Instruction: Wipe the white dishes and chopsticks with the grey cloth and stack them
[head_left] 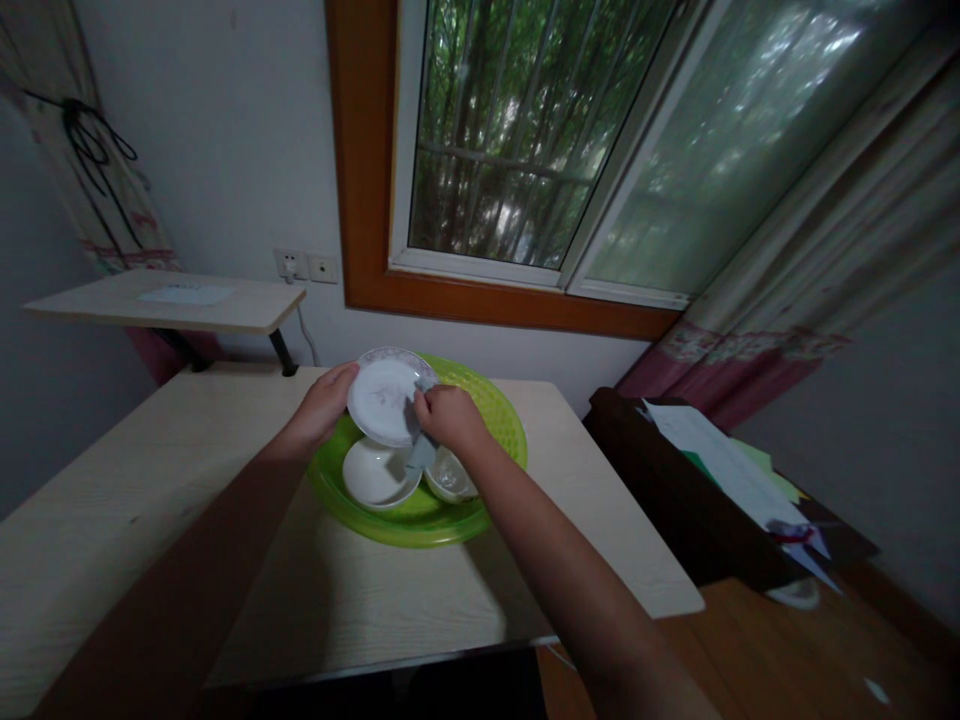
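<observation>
My left hand (322, 405) grips the left rim of a white plate (382, 395) with a faint patterned edge and holds it tilted above a round green basin (499, 420). My right hand (448, 415) is closed on a small grey-blue cloth (418, 452) and presses it against the plate's right side. Inside the basin, below the plate, lie a white dish (375, 475) and a small white bowl (452, 480). The basin stands on a pale wooden table (135, 520).
A small raised shelf (172, 300) stands at the table's back left, with a wall socket (306, 266) behind it. A window (510, 140) fills the wall ahead. To the right a dark cabinet (675, 490) carries papers (727, 460), beside a curtain (825, 280).
</observation>
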